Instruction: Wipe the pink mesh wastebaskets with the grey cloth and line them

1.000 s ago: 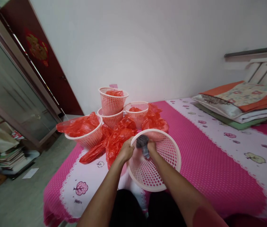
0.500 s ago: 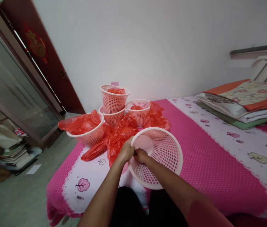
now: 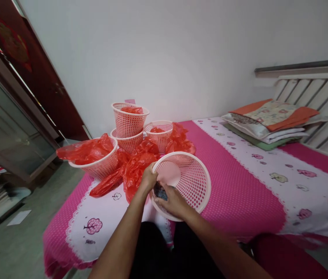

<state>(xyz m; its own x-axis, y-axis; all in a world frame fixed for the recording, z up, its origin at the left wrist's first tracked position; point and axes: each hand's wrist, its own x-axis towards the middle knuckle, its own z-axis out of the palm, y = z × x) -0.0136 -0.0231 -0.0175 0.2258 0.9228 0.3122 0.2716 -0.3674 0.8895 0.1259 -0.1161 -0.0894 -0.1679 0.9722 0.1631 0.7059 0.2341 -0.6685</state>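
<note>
So a pale pink round plastic basket with mesh sides (image 3: 191, 184) is being held at the near edge of the bed, tipped over so its mouth is turned toward the near side. Its rim is gripped on the left by the left hand (image 3: 149, 179), fingers curled over the edge. A crumpled dark grey-blue cloth (image 3: 160, 192) is clutched in the right hand (image 3: 172, 199), which is bent round it inside the basket, at the near left part of the wall. Some of those fingertips are hidden by the cloth, and whether the basket's underside is supported by the bed can't be told.

Beyond that, a pile of crumpled shiny red plastic bags (image 3: 140, 164) is spread just past the left hand. Farther left, a pink mesh basket (image 3: 101, 166) is stuffed with a red plastic bag (image 3: 94, 150) that's draped over its left side. At the far side, two more pink baskets are stacked, the upper one (image 3: 130, 123) set on or into the lower one (image 3: 130, 144). Right next to those, another pink basket (image 3: 164, 141) is placed, with some red plastic visible inside, and its right side is flanked by another red bag heap (image 3: 179, 139).

All of it is laid out on a magenta-and-white bedspread (image 3: 233, 193) printed with little trees. Folded bedding (image 3: 268, 116) is piled up at the far right, well apart from the baskets.
</note>
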